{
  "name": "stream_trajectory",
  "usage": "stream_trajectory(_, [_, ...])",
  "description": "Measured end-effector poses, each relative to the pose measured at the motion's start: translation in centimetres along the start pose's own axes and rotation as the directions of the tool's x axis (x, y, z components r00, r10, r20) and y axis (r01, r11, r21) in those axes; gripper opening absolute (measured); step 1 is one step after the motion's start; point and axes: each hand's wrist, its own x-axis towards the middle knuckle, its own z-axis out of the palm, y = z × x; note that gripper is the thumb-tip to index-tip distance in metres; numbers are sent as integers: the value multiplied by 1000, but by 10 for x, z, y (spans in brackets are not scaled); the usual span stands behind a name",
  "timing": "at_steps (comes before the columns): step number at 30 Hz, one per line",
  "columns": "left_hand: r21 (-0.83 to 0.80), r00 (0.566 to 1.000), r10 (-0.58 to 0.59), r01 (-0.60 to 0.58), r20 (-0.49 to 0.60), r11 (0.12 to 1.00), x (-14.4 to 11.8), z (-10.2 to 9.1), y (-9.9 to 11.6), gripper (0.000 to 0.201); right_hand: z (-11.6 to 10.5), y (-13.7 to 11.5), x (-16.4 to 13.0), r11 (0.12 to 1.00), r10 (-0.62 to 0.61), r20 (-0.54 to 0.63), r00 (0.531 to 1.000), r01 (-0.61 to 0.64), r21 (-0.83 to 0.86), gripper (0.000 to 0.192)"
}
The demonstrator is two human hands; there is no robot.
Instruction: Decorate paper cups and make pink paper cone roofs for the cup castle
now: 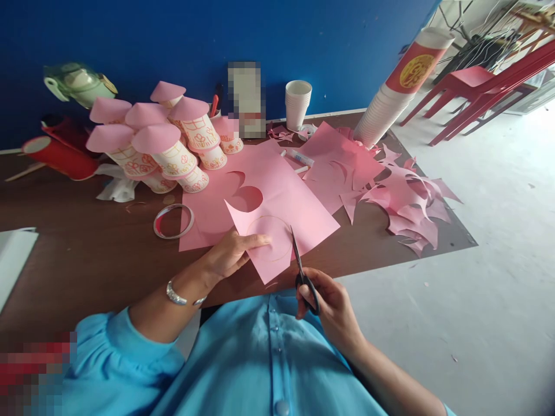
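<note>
Thin pink paper sheet (281,222) with a drawn circle, at the near worktop (87,260) edge, left hand (232,254) pinning it flat, right hand (332,306) gripping black-handled scissors (303,271), blades on the paper, curly pink offcuts (407,199) beyond, cone-topped paper cups (169,144) behind

A deep blue wall (173,34) rises behind the dark brown wooden desk (87,254). To the right lies a pale grey floor (489,277), brightly lit, with red plastic chairs (481,86) standing at its far end.

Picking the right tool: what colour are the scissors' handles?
Black; the scissors in the right hand show best in the head view.
</note>
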Motion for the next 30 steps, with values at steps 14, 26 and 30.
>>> stream_trajectory(14, [-387, 957, -289, 282, 43, 878, -2, 10, 36, 22, -3, 2, 2, 1000, 21, 31, 999, -21, -11, 55])
stream_trajectory(26, [-432, 953, -303, 281, 19, 857, 1, 4, 43, 30, -3, -11, 9, 998, 53, 53, 997, -54, 14, 51])
stream_trajectory(30, [-408, 950, -309, 296, 36, 863, 1, 0, 43, 29, -1, -12, 14, 997, 63, 66, 996, -65, 28, 51])
